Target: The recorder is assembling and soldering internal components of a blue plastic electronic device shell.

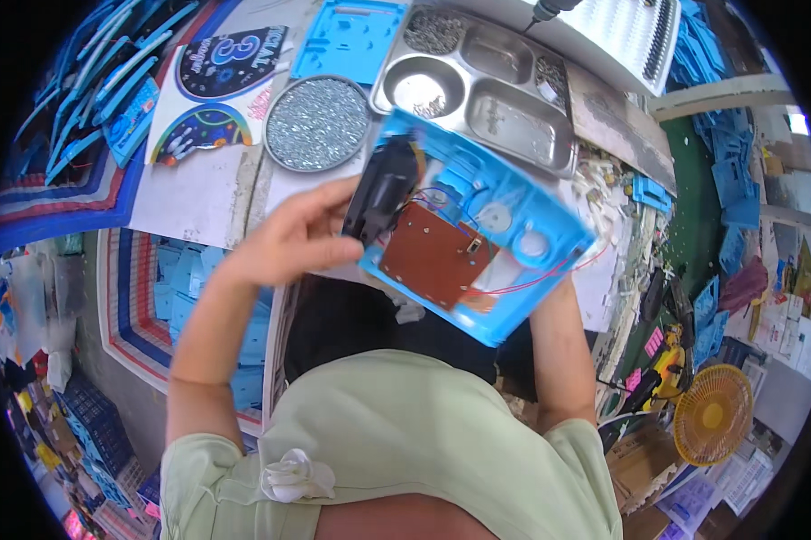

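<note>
A blue plastic housing [540, 211] is held tilted in the air over the table's near edge. In it lie a brown circuit board [432, 256] and thin red and blue wires. A black plastic part [383, 193] stands along the housing's left side. My left hand [293, 238] is at that black part, fingers partly behind it and thumb by its lower end. My right hand [563, 292] grips the housing from beneath at the right; its fingers are hidden, and only the wrist area shows.
Behind the housing stand a metal compartment tray [563, 153] with small parts and a round dish [284, 153] of screws. A power driver's tip [545, 11] hangs above. Blue panels [126, 121] pile up at far left. White scraps [608, 193] lie right; a yellow fan [713, 414] is lower right.
</note>
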`<state>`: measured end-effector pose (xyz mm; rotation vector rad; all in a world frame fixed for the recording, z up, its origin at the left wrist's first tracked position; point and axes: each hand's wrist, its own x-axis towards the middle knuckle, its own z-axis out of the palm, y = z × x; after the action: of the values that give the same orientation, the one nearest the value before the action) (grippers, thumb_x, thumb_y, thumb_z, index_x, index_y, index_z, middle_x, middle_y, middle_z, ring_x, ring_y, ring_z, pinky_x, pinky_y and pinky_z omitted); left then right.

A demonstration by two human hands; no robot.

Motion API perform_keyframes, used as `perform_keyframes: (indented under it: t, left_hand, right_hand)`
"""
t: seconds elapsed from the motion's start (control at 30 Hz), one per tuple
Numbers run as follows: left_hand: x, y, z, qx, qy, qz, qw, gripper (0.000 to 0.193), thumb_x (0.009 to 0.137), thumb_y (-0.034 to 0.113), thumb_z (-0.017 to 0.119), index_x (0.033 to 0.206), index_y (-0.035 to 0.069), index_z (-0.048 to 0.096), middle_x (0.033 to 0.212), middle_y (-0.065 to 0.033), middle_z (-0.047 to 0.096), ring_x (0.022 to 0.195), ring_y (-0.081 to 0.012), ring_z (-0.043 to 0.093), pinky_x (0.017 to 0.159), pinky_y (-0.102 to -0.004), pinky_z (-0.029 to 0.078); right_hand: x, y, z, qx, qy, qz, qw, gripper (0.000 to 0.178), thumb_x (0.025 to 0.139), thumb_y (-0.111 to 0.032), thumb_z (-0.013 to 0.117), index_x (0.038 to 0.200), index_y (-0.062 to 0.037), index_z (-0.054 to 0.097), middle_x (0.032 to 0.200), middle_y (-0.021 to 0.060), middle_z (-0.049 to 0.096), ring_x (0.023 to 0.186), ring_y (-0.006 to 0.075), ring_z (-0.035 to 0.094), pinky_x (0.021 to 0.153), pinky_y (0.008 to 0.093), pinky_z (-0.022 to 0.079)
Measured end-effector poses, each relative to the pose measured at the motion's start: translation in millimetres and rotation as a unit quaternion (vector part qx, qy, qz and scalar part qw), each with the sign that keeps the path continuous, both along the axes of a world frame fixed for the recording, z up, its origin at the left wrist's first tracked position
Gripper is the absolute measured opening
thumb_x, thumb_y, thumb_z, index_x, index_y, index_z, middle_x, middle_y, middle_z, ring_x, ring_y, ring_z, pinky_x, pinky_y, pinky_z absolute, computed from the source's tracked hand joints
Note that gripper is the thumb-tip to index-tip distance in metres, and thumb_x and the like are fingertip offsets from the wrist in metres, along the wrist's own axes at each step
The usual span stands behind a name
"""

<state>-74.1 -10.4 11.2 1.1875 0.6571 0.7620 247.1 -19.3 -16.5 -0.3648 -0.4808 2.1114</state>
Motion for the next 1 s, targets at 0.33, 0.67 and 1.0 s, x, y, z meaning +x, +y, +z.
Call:
perform_keyframes:
  t: [0.33, 0.67, 1.0]
  left_hand:
    - [32.0, 101.3, -2.3, 0.084, 0.22, -0.096, 0.967, 0.048, 0.099, 0.028, 0.064, 0.143, 0.011, 0.059, 0.083, 0.0041, 0.065, 0.057, -0.0023, 0.046, 0.049, -0.0199, 0.037]
    - [50.1, 60.1, -27.2, 0.315, 0.346, 0.195, 0.862, 0.038, 0.094, 0.015, 0.068, 0.13, 0.005, 0.064, 0.113, -0.0107, 0.064, 0.085, -0.016, 0.062, 0.077, -0.0295, 0.051]
    - [50.3, -24.9, -5.9, 0.417, 0.345, -0.097, 0.836, 0.051, 0.073, 0.018, 0.083, 0.12, 0.008, 0.066, 0.111, -0.0124, 0.06, 0.104, -0.0313, 0.06, 0.091, -0.0436, 0.047]
  right_hand:
    - [-7.3, -0.9, 21.0, 0.27, -0.616, -0.131, 0.728, 0.06, 0.1, -0.025, 0.063, 0.148, 0.0054, 0.043, 0.113, 0.0143, 0.063, 0.098, 0.0227, 0.06, 0.089, 0.0344, 0.049]
    - [-21.3, -0.4, -10.3, 0.423, -0.75, -0.247, 0.444, 0.054, 0.087, -0.012, 0.067, 0.138, -0.0027, 0.054, 0.129, 0.017, 0.054, 0.119, 0.0385, 0.044, 0.102, 0.0458, 0.038]
    - [-14.4, -8.3, 0.1, 0.461, -0.764, -0.162, 0.422, 0.05, 0.086, -0.016, 0.071, 0.133, -0.0053, 0.059, 0.135, 0.0153, 0.054, 0.123, 0.0428, 0.042, 0.107, 0.0502, 0.036]
